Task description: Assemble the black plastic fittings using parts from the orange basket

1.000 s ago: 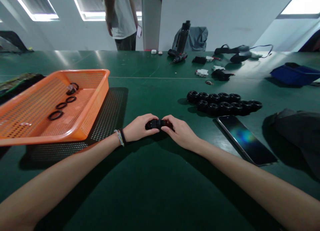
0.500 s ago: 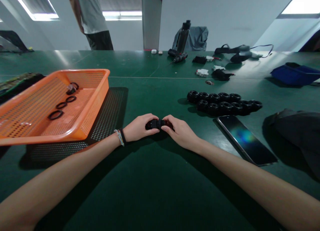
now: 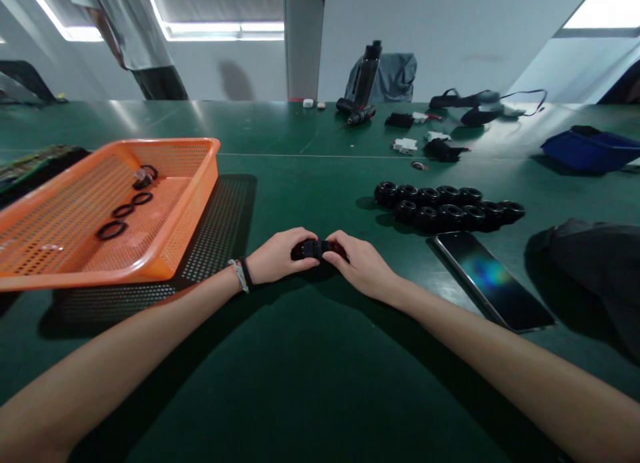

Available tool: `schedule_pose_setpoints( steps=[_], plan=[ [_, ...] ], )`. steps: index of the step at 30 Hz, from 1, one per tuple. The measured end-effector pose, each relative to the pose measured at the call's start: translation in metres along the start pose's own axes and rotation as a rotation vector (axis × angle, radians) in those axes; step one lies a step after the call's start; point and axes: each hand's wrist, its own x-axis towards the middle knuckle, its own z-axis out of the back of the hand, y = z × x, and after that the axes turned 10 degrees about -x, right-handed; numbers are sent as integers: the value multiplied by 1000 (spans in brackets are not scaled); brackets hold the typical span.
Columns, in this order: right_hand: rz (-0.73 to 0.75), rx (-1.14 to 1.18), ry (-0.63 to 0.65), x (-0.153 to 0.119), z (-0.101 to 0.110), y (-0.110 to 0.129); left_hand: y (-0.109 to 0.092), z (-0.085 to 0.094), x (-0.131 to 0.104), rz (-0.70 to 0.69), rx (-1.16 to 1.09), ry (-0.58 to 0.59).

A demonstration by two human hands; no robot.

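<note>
Centrally on the dark green table [image 3: 310,383], two bare hands meet around one small black round plastic part [image 3: 314,249]. The left hand [image 3: 276,256], with a black band and a pale braided bracelet at its wrist, curls its fingers over the part's left end. The right hand [image 3: 361,264] pinches the right end with thumb and fingertips. Only a short ribbed middle section of the part shows between the hands; it appears chunky and dark, with a faint reddish tint at the right. It sits low, close to the table surface; whether it touches cannot be told.

Toward the table's left edge stands an orange perforated plastic basket [image 3: 190,209] holding several thin black rubber rings [image 3: 111,230]. Right of the hands, a cluster of black wheel-like parts [image 3: 447,206] lies in two rows, and just nearer lies a dark smartphone [image 3: 493,279] with a glowing screen. Near the far edge, a person in a grey shirt [image 3: 127,29] stands beyond the table.
</note>
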Motion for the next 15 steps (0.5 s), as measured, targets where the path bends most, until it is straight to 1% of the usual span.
schedule_pose_setpoints(
  steps=[9,15],
  plan=[
    [7,16,8,1,1,-1,2,0,-1,-17,-4,-1],
    [-2,6,22,1,1,0,1,-1,-1,-1,2,1]
  ],
)
